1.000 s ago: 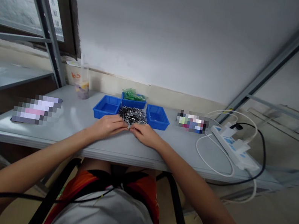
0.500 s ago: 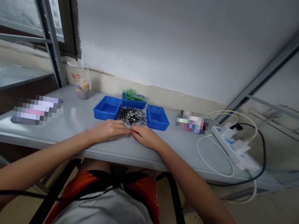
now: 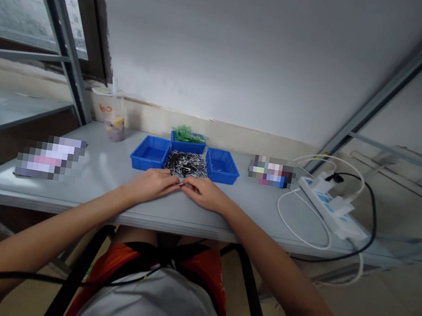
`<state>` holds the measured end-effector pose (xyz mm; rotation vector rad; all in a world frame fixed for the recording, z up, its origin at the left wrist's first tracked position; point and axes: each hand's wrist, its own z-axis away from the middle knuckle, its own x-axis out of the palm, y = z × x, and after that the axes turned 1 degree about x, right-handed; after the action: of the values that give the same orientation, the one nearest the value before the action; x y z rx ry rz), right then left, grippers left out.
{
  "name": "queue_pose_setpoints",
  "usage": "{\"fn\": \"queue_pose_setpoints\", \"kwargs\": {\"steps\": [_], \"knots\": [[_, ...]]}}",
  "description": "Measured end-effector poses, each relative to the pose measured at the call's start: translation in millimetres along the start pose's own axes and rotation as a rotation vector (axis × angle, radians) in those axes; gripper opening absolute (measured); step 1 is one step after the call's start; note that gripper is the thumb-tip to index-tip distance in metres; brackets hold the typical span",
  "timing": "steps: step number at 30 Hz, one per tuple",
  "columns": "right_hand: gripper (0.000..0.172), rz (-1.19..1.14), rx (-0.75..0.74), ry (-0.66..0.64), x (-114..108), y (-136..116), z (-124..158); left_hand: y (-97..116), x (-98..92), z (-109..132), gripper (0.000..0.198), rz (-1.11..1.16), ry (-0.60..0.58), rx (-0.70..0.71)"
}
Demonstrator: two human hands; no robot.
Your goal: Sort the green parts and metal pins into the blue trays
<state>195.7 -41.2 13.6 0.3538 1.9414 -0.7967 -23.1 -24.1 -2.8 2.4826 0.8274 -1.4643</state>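
My left hand (image 3: 154, 183) rests on the grey table with its fingers bent and thumb and fingertips pressed together. Opposite it, my right hand (image 3: 207, 192) is also closed in a pinch. The two sets of fingertips almost meet in front of a heap of small silver and black metal pins (image 3: 187, 161). A thin shiny sliver, like one of these pins, shows between the fingertips; which hand bears it is hard to tell. Blue trays flank the heap: a left tray (image 3: 150, 153) and a right tray (image 3: 222, 166), with no contents showing.
Behind the heap, a third blue tray (image 3: 187, 146) holds green plastic film (image 3: 187, 134). A drink cup (image 3: 111, 117) stands at back left, near a blurred flat phone-like thing (image 3: 51, 157). To the right are a blurred packet (image 3: 271, 172) and a power strip (image 3: 332, 209) with looping cables.
The fingertips of both hands have shifted slightly, and a thin shiny piece now shows between them. The trays and the heap stay in place; the view has tilted a little.
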Motion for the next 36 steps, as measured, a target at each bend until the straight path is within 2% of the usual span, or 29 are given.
{"fn": "queue_pose_setpoints", "kwargs": {"steps": [8,16,21,26,29,33,36], "knots": [[0.024,0.149,0.018,-0.061,2.5,-1.3,-2.9,2.4,-3.8,-1.7,0.034,-0.017,-0.017,0.029],[0.023,0.232,0.014,-0.088,3.4,-1.0,-3.3,0.1,-7.5,-0.5,0.027,0.097,-0.071,0.008],[0.022,0.189,0.014,-0.077,7.0,0.3,-2.1,-1.0,-6.5,-1.6,0.027,0.129,-0.088,0.069],[0.024,0.137,0.081,-0.095,7.4,0.8,-3.3,-4.2,-6.4,-2.8,0.025,0.096,-0.068,0.103],[0.024,0.129,0.08,-0.123,9.5,1.9,-5.1,-6.7,-6.8,-2.1,0.026,0.073,-0.069,0.087],[0.025,0.126,0.082,-0.156,9.9,2.8,-7.1,-7.0,-6.8,-1.3,0.027,0.1,-0.151,0.05],[0.024,0.088,0.082,-0.194,7.1,3.4,-8.5,-6.5,-7.0,-1.3,0.027,0.103,-0.155,0.046]]}}
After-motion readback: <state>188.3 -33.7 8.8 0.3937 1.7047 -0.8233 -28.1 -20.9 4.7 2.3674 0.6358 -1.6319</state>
